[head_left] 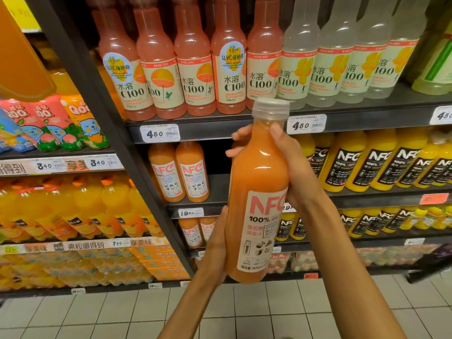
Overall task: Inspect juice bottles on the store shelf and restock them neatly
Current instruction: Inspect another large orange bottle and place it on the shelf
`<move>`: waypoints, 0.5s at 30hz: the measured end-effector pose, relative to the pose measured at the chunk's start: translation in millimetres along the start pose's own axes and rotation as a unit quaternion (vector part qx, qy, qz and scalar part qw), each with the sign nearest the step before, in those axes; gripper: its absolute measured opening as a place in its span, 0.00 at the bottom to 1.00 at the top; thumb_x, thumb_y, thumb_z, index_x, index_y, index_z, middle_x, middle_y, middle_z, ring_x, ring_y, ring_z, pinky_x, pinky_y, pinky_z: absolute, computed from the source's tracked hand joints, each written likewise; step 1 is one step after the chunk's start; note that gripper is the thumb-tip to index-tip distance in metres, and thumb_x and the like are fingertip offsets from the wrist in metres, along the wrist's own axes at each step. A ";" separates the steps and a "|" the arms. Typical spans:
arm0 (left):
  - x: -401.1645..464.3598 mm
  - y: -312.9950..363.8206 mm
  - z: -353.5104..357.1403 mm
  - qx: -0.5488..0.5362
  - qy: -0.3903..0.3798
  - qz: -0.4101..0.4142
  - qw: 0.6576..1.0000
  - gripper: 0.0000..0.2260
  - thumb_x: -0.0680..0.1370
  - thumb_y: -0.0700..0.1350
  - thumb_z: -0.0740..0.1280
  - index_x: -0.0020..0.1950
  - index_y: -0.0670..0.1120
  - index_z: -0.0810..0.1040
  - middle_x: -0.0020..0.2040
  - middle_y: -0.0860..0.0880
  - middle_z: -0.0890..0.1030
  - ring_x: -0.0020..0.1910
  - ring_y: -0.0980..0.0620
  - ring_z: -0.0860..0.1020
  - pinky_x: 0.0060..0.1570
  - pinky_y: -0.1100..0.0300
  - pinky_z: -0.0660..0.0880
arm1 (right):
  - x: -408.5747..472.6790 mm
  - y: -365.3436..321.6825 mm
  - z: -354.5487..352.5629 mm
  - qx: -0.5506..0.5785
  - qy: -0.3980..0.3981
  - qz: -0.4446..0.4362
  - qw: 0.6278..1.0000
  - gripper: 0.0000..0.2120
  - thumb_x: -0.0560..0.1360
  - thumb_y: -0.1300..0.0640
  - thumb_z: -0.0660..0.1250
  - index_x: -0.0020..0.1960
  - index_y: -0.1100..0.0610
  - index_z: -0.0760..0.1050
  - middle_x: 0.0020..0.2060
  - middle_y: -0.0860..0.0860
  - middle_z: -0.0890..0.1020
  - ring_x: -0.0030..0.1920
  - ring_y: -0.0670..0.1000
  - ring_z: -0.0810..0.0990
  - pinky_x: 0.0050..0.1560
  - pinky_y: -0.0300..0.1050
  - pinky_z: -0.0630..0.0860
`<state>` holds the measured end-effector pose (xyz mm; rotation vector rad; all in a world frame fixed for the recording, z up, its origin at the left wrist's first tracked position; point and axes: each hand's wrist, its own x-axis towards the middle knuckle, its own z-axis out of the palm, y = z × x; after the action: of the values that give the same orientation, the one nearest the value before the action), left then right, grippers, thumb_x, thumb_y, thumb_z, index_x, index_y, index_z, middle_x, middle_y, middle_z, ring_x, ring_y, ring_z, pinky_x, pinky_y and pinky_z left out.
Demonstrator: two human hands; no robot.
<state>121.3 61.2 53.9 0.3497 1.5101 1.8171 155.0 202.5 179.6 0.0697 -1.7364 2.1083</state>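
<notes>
Head view: shelf holds two NFC bottles behind. Held bottle upright, orange, white label; right hand grips neck, left hand grips base.

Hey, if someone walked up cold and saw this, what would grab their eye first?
First, the big NFC juice bottle held upright at centre, the right hand gripping its upper part and the left hand supporting its lower side. Behind it sits a gap on the middle shelf beside two matching NFC bottles. Above, a row of pink C100 bottles lines the top shelf.
</notes>
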 end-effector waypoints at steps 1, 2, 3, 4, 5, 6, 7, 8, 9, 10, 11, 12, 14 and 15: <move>-1.2 -0.8 1.6 -0.007 -0.013 -0.005 1.000 0.19 0.74 0.62 0.51 0.49 0.64 0.82 0.51 0.54 0.84 0.50 0.53 0.83 0.39 0.64 0.79 | 1.9 1.8 -1.1 0.016 0.014 0.020 1.000 0.22 0.73 0.40 0.65 0.52 0.58 0.78 0.49 0.57 0.83 0.50 0.59 0.82 0.51 0.54 0.79; -2.6 -3.4 1.6 -0.017 -0.019 -0.009 1.000 0.20 0.73 0.62 0.51 0.50 0.64 0.82 0.51 0.54 0.84 0.51 0.53 0.83 0.40 0.63 0.79 | 3.6 3.8 -2.2 0.030 0.027 0.043 0.998 0.21 0.74 0.41 0.64 0.51 0.59 0.78 0.48 0.58 0.83 0.50 0.60 0.82 0.53 0.56 0.78; -4.3 -4.8 1.5 -0.025 -0.021 -0.017 0.999 0.20 0.73 0.63 0.52 0.52 0.63 0.82 0.52 0.54 0.84 0.52 0.53 0.82 0.40 0.61 0.80 | 5.1 5.6 -3.5 0.037 0.039 0.062 0.997 0.21 0.73 0.41 0.65 0.50 0.59 0.78 0.47 0.58 0.83 0.50 0.60 0.81 0.55 0.57 0.77; -5.3 -6.0 0.9 -0.030 -0.019 -0.027 0.999 0.20 0.72 0.63 0.53 0.53 0.61 0.81 0.52 0.53 0.84 0.52 0.51 0.82 0.40 0.60 0.80 | 6.3 7.2 -4.5 0.043 0.052 0.079 0.995 0.22 0.72 0.40 0.65 0.50 0.59 0.79 0.46 0.58 0.83 0.50 0.60 0.81 0.57 0.59 0.76; -6.6 -5.0 0.1 -0.035 -0.020 -0.036 0.999 0.20 0.71 0.64 0.54 0.53 0.60 0.81 0.53 0.52 0.84 0.52 0.50 0.82 0.41 0.59 0.81 | 7.2 8.7 -5.6 0.050 0.064 0.096 0.992 0.22 0.70 0.40 0.66 0.50 0.59 0.79 0.47 0.58 0.83 0.51 0.59 0.81 0.58 0.59 0.76; -7.5 -3.6 -0.9 -0.041 -0.024 -0.044 0.998 0.21 0.70 0.64 0.55 0.53 0.60 0.81 0.53 0.51 0.84 0.52 0.50 0.82 0.41 0.58 0.81 | 7.7 9.8 -6.6 0.057 0.079 0.113 0.989 0.23 0.69 0.40 0.67 0.51 0.58 0.79 0.47 0.57 0.83 0.51 0.59 0.82 0.58 0.58 0.76; -8.0 -1.8 -2.0 -0.050 -0.026 -0.053 0.997 0.21 0.71 0.64 0.55 0.53 0.60 0.82 0.53 0.50 0.84 0.53 0.49 0.82 0.42 0.57 0.81 | 8.3 10.6 -7.5 0.063 0.093 0.127 0.985 0.24 0.67 0.39 0.67 0.52 0.57 0.79 0.46 0.56 0.84 0.50 0.58 0.83 0.56 0.56 0.78; -8.3 0.5 -3.0 -0.059 -0.028 -0.063 0.996 0.21 0.72 0.64 0.55 0.53 0.59 0.82 0.54 0.48 0.84 0.53 0.47 0.82 0.44 0.56 0.80 | 8.8 11.5 -8.4 0.071 0.107 0.140 0.982 0.26 0.66 0.39 0.68 0.54 0.57 0.78 0.46 0.55 0.85 0.49 0.56 0.84 0.53 0.54 0.79; -9.1 3.2 -3.4 -0.071 -0.035 -0.071 0.994 0.22 0.72 0.65 0.55 0.56 0.57 0.81 0.55 0.47 0.83 0.55 0.46 0.81 0.46 0.54 0.80 | 9.5 12.6 -9.9 0.077 0.117 0.151 0.979 0.27 0.65 0.38 0.68 0.55 0.56 0.77 0.45 0.54 0.85 0.48 0.55 0.84 0.50 0.53 0.81; -9.3 5.0 -4.0 -0.087 -0.051 -0.076 0.992 0.24 0.73 0.66 0.55 0.59 0.56 0.80 0.57 0.45 0.82 0.56 0.45 0.80 0.48 0.52 0.80 | 10.3 14.1 -11.4 0.082 0.123 0.159 0.976 0.26 0.65 0.39 0.68 0.56 0.55 0.77 0.45 0.54 0.86 0.47 0.55 0.85 0.49 0.52 0.81; -10.2 6.4 -4.1 -0.098 -0.069 -0.078 0.990 0.25 0.73 0.67 0.54 0.60 0.56 0.79 0.58 0.45 0.82 0.57 0.45 0.80 0.49 0.51 0.79 | 11.3 15.9 -12.8 0.085 0.127 0.162 0.975 0.24 0.67 0.39 0.68 0.55 0.55 0.77 0.44 0.53 0.86 0.46 0.54 0.85 0.49 0.52 0.81; -11.0 6.8 -3.7 -0.103 -0.078 -0.079 0.988 0.25 0.73 0.67 0.52 0.59 0.58 0.80 0.57 0.46 0.82 0.57 0.45 0.80 0.49 0.52 0.79 | 12.3 17.9 -14.0 0.084 0.135 0.166 0.973 0.21 0.70 0.39 0.67 0.54 0.54 0.78 0.44 0.53 0.86 0.46 0.55 0.85 0.49 0.53 0.81; -12.4 6.9 -1.4 -0.113 -0.077 -0.080 0.987 0.24 0.72 0.66 0.53 0.57 0.59 0.81 0.56 0.47 0.83 0.55 0.46 0.81 0.46 0.53 0.80 | 14.5 22.9 -17.6 0.091 0.157 0.177 0.967 0.19 0.73 0.40 0.65 0.54 0.53 0.77 0.44 0.53 0.86 0.46 0.55 0.85 0.50 0.53 0.81; -13.9 6.8 -0.9 -0.119 -0.076 -0.084 0.986 0.24 0.72 0.67 0.55 0.60 0.58 0.79 0.56 0.46 0.82 0.56 0.45 0.81 0.46 0.52 0.80 | 14.6 26.4 -20.3 0.105 0.166 0.181 0.964 0.19 0.74 0.40 0.65 0.56 0.52 0.76 0.43 0.53 0.86 0.45 0.54 0.85 0.48 0.52 0.82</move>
<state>127.9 50.9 63.4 0.2319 1.1683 1.7707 137.1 222.0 154.7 -0.5513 -1.4042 2.3840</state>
